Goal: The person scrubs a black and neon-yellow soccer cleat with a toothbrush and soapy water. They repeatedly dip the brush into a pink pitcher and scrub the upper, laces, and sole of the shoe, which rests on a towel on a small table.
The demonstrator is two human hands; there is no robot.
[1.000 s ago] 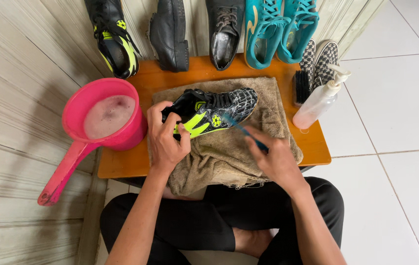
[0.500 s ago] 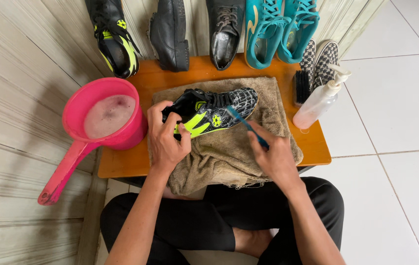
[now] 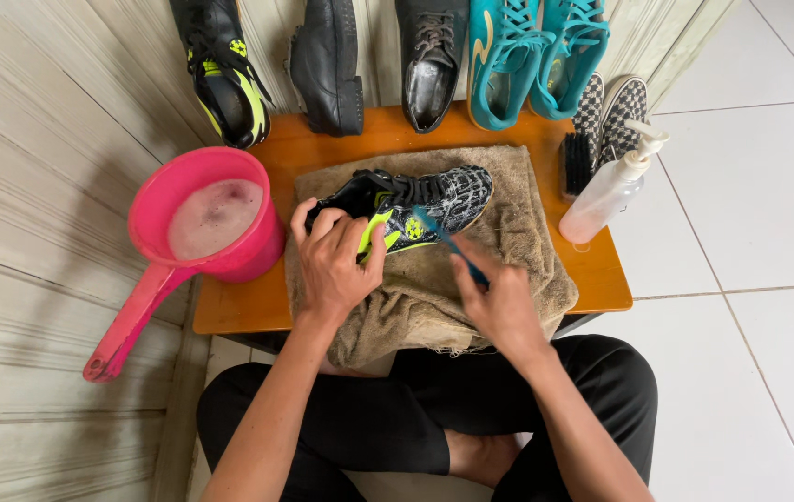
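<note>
A black and neon-yellow sports shoe (image 3: 415, 200) lies on its side on a tan towel (image 3: 518, 251) spread over a small orange table (image 3: 601, 270). My left hand (image 3: 332, 260) grips the shoe's heel end and pins it to the towel. My right hand (image 3: 499, 302) holds a small blue brush (image 3: 443, 240), whose head touches the yellow side panel of the shoe.
A pink dipper (image 3: 206, 228) of soapy water stands at the table's left. A spray bottle (image 3: 610, 191) and a scrub brush (image 3: 578, 163) sit at the right. Several other shoes line the far edge against the wall. My crossed legs are below the table.
My right hand has moved the blue brush left along the shoe, from beside its toe end onto the yellow side panel. My left hand keeps its grip.
</note>
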